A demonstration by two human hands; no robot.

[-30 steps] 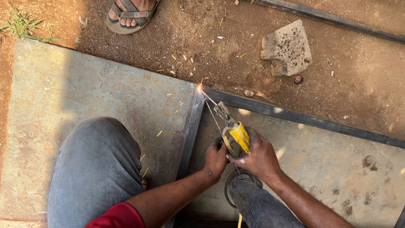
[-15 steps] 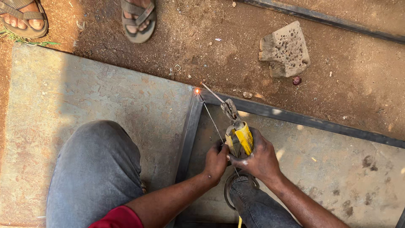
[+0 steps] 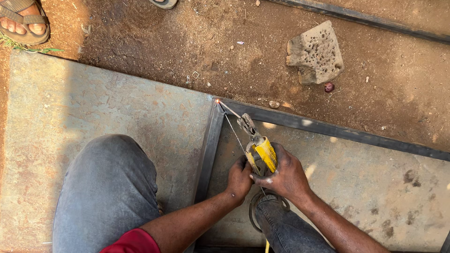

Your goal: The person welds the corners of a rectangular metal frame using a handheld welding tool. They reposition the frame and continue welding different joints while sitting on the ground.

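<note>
My right hand grips a yellow-handled welding electrode holder. A thin welding rod runs from its jaws up and left, its glowing tip at the corner of a dark metal frame. My left hand is closed against the left side of the holder's handle, steadying it. The frame lies on grey sheet metal. My knees in grey trousers are on either side of the frame's upright bar.
A pitted stone block and a small reddish pebble lie on the dirt beyond the frame. Another person's sandalled foot stands at the top left, a second sandal at the top edge. A dark metal bar crosses the top right.
The bright sparks at the rod tip have died to a small glow. The other person's feet have shifted left and up in view. My hands stay on the holder.
</note>
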